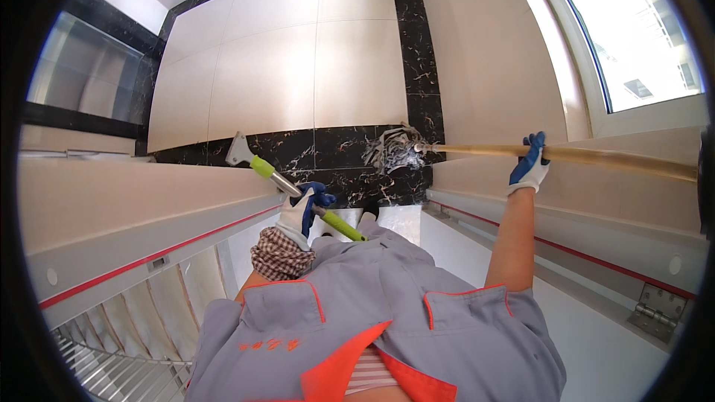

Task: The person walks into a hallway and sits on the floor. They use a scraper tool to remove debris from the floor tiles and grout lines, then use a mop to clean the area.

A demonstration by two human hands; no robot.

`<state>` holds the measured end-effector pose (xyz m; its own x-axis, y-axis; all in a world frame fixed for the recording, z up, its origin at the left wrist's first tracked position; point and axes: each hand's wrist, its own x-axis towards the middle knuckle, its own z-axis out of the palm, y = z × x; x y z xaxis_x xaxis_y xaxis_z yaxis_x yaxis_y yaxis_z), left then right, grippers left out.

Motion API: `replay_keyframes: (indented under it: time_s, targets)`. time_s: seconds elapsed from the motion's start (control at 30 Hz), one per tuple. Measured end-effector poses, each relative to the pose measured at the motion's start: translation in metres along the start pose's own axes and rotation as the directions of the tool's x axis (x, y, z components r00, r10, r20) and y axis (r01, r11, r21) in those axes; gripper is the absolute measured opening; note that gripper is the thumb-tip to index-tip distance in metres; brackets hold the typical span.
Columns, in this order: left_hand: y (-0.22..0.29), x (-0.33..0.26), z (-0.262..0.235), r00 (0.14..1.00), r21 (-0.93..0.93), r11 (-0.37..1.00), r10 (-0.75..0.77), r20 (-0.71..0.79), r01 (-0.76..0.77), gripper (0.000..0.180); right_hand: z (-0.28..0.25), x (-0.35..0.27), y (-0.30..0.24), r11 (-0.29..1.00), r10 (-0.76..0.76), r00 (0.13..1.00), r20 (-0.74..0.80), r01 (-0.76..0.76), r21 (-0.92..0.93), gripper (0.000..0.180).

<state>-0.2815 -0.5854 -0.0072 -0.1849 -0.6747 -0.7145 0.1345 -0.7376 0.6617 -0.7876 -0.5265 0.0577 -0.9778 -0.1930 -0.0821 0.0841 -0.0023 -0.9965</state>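
My left hand (299,212), in a white and blue work glove, is closed around the metal shaft of a long-handled scraper (262,167). The scraper has green grips and a pale, flat head that points away to the far left. Out to the right, my right hand (529,164), gloved the same way, grips the wooden pole of a mop (477,150). The grey, stringy mop head (395,150) rests on the black marbled floor strip (339,147) ahead of me. A checked sleeve cuff (281,254) covers my left wrist.
Pale floor tiles (279,67) with a black border stretch ahead. Door frame panels with red strips (160,262) flank me, and a hinge (658,311) shows at lower right. A window (633,30) stands at upper right, a glass panel (89,67) at left, and a metal railing (112,365) at lower left.
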Motion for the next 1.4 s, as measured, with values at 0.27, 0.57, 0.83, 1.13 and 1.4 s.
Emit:
replay_keyframes:
  time_s: [0.27,0.57,0.83,1.13,1.4]
  targets:
    - [0.011,-0.009,0.002,0.998,-0.085,0.995,0.045,0.032,-0.042,0.02,-0.008,-0.014,-0.046,0.715,0.233,0.968,0.089,-0.108,-0.691,0.076]
    - [0.02,0.001,0.016,0.999,-0.076,0.997,-0.021,0.036,0.024,0.019,-0.008,0.028,-0.018,0.873,0.284,0.955,0.083,-0.222,-0.434,0.054]
    - [0.014,0.017,0.004,0.985,-0.255,0.958,0.156,0.08,-0.131,0.026,-0.052,-0.112,0.093,0.946,0.324,0.859,0.397,-0.303,-0.117,0.057]
    - [-0.019,0.027,-0.014,0.922,-0.396,0.917,0.12,0.369,0.039,0.032,-0.045,-0.354,0.119,0.92,0.096,0.228,0.969,0.352,-0.175,0.068]
    - [-0.061,0.097,-0.061,0.842,0.087,0.993,0.023,0.54,-0.083,0.046,-0.042,-0.386,0.147,0.918,0.39,0.275,0.879,-0.19,-0.348,0.064]
